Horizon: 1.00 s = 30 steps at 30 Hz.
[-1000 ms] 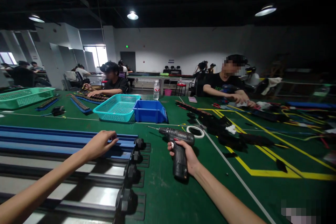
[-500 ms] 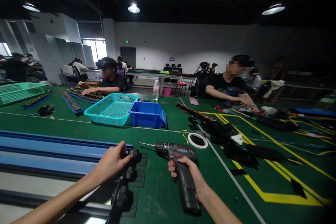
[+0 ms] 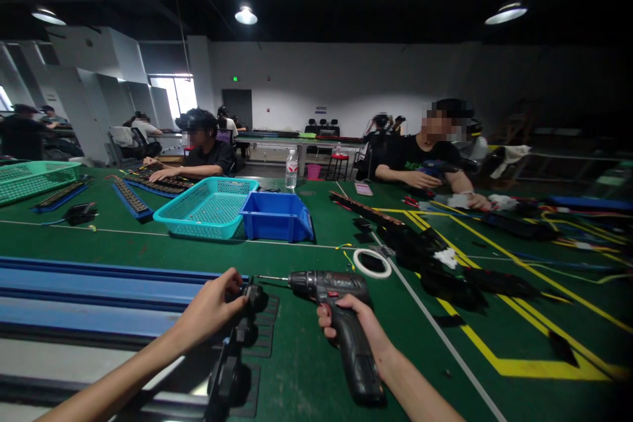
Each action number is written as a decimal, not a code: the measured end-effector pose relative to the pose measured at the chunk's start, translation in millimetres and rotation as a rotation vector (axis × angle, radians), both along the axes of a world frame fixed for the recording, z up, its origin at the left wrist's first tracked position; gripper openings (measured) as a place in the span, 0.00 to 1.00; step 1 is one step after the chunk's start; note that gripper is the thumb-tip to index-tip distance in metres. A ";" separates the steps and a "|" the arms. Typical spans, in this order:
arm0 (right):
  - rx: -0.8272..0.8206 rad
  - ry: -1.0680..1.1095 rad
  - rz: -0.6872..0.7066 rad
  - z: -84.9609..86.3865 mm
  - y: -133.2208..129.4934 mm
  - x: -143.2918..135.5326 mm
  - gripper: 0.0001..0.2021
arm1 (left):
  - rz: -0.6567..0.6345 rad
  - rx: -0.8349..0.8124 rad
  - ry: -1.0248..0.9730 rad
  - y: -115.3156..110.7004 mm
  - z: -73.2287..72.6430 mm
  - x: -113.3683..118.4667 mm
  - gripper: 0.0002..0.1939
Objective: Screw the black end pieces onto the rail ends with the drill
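My right hand (image 3: pixel 366 330) is wrapped round the grip of a black cordless drill (image 3: pixel 329 287), with the index finger by its red trigger. The drill's long thin bit (image 3: pixel 271 277) points left, its tip close to the far corner of a long blue and white panel (image 3: pixel 123 283). Along that panel's right end runs a black end piece (image 3: pixel 230 372) with several black knob-like fittings. My left hand (image 3: pixel 217 303) is closed at the far corner of the end piece, thumb and curled fingers on the topmost fitting. The fingertips are partly hidden.
Behind the panel stand a turquoise basket (image 3: pixel 210 208) and a blue bin (image 3: pixel 277 217). A white ring (image 3: pixel 372 264) lies beyond the drill. Black parts (image 3: pixel 425 257) and cables spread to the right. Co-workers sit across the green table (image 3: pixel 306 376); a water bottle (image 3: pixel 291 170) stands at its far edge.
The drill's bit tip has come slightly nearer the panel's corner. My left hand keeps its place on the fitting. The co-worker at right has raised a blue tool, and the view has shifted slightly.
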State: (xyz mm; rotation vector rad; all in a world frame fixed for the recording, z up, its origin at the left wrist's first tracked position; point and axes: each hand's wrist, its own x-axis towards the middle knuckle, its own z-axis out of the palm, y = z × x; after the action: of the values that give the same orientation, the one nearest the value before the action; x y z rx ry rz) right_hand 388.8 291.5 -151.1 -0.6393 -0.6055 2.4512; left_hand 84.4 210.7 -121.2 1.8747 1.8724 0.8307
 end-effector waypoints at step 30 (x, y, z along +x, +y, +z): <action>-0.017 0.050 0.049 -7.2 2.9 2.4 0.13 | 0.032 -0.040 0.022 -1.3 -2.2 -2.4 0.18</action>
State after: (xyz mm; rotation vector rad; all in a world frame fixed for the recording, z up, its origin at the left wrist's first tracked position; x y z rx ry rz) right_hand 391.2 294.4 -158.3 -0.5751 -0.5876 2.5123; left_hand 81.9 209.4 -123.4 1.8413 1.9228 0.7803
